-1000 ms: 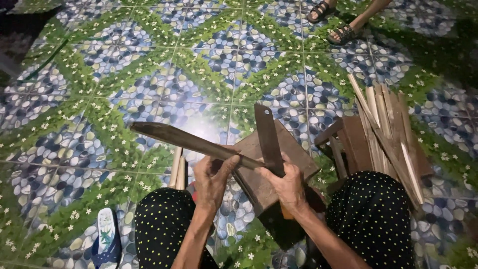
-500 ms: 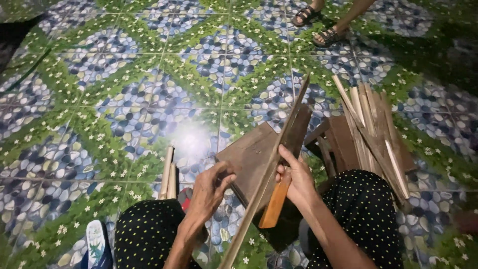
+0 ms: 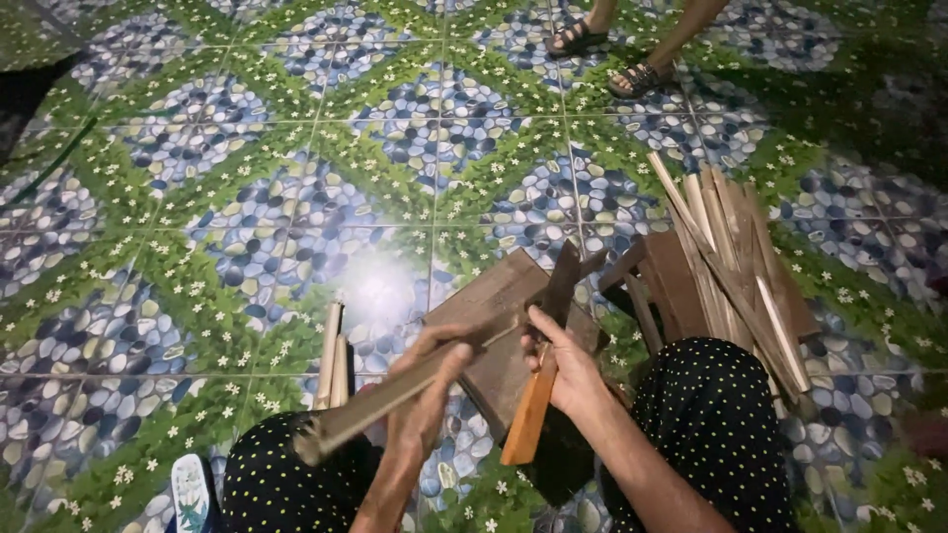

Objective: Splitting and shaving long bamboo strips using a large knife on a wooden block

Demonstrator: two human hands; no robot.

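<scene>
My left hand (image 3: 427, 387) grips a long flat bamboo strip (image 3: 365, 407) that runs from my left knee up to a wooden block (image 3: 499, 301) on the floor. Just right of it, my right hand (image 3: 570, 367) holds a big knife by its orange wooden handle (image 3: 526, 424). The dark blade (image 3: 563, 283) points up and away over the block, and its edge meets the far end of the strip. Both my knees, in black dotted cloth, frame the block.
Several split bamboo strips (image 3: 736, 266) lie stacked on a low wooden stool (image 3: 671, 286) at the right. Two short strips (image 3: 332, 355) lie on the patterned tile floor at the left. Another person's sandalled feet (image 3: 612, 54) stand at the top. A flip-flop (image 3: 191, 494) lies at bottom left.
The strip swung from pointing left over the floor, to steeply up and right, to lying low across my left knee. The knife shifted from over the block to the strip's end.
</scene>
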